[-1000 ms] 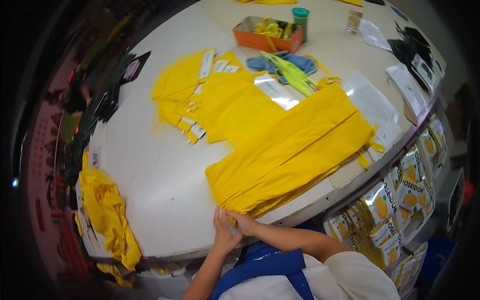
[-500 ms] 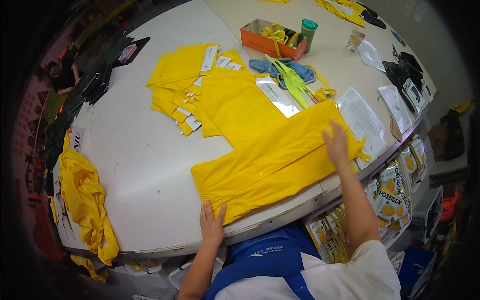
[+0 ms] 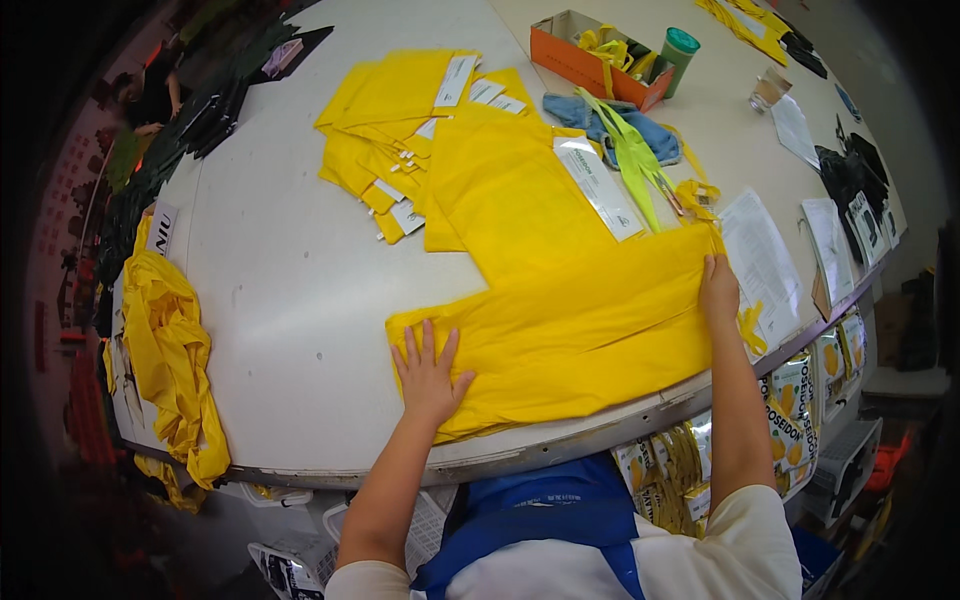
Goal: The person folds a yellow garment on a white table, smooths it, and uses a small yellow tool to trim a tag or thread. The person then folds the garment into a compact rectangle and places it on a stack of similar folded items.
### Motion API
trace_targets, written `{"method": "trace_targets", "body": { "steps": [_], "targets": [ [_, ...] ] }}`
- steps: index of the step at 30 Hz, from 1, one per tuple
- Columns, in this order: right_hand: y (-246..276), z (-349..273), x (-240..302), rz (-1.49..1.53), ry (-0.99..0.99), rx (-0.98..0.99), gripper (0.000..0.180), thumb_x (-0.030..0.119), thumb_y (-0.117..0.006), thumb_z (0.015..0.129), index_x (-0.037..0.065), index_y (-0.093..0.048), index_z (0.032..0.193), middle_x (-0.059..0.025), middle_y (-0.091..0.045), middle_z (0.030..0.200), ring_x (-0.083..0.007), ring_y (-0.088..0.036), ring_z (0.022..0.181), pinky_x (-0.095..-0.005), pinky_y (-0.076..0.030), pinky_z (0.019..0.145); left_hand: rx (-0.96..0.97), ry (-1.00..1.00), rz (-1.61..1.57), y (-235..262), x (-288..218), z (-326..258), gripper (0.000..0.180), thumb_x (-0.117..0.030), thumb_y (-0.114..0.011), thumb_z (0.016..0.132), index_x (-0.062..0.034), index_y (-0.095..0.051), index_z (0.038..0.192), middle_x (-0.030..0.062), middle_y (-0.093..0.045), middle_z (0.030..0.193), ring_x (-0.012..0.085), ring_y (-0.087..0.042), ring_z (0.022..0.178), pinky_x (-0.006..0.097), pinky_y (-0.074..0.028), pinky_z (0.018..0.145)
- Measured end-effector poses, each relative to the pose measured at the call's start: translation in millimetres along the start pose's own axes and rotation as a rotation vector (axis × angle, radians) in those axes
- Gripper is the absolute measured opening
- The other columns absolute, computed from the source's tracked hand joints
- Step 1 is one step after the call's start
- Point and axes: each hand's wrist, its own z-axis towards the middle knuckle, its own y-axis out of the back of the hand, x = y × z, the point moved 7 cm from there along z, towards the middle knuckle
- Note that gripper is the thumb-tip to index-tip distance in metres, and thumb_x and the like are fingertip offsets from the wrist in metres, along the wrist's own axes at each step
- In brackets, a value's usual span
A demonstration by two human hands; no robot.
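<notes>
On a clock centred in my view, the yellow garment (image 3: 570, 330) lies across the table (image 3: 270, 300) from seven round to three, its near edge close to the table's rim. My left hand (image 3: 430, 380) rests at seven with its fingers spread flat on the cloth, gripping nothing. My right hand (image 3: 718, 295) is at the garment's end at three — its fingertips are on the edge, but I cannot tell whether they pinch it.

The cloth is already wrinkled beside my left palm; if that palm drags sideways, I'd expect those wrinkles to set as creases. A pull from my right hand alone could skew the whole piece, since a flat palm may not anchor it well. Toward twelve it meets the larger yellow piece (image 3: 490, 190); should they catch, that could shift too, along with the white card (image 3: 598, 190) at half past one. The yellow tie (image 3: 752, 330) just past three may snag the printed sheet (image 3: 755, 250) beside it.
</notes>
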Motion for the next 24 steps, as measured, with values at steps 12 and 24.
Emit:
{"method": "trace_targets", "body": {
  "steps": [12,24],
  "targets": [
    [-7,-76,147,-0.119,0.687,0.053,0.058,0.038,-0.058,0.086,0.028,-0.04,0.14,-0.0091,-0.025,0.152,-0.0366,-0.013,0.142,-0.0661,-0.004,0.107,-0.022,-0.039,-0.091,34,-21,24,0.064,-0.049,-0.057,0.082,-0.0262,-0.043,0.139,0.0149,-0.02,0.153,0.0448,-0.013,0.139,0.066,-0.002,0.107],
    [-80,-52,103,-0.288,0.586,0.158,0.061,0.043,-0.054,0.088,0.027,-0.036,0.144,-0.0051,-0.025,0.153,-0.0359,-0.013,0.142,-0.0702,0.002,0.104,0.049,-0.121,-0.038,-15,-10,38,0.063,-0.058,-0.049,0.084,-0.0267,-0.045,0.138,0.0145,-0.023,0.152,0.0461,-0.013,0.139,0.067,-0.001,0.106]
  ]
}}
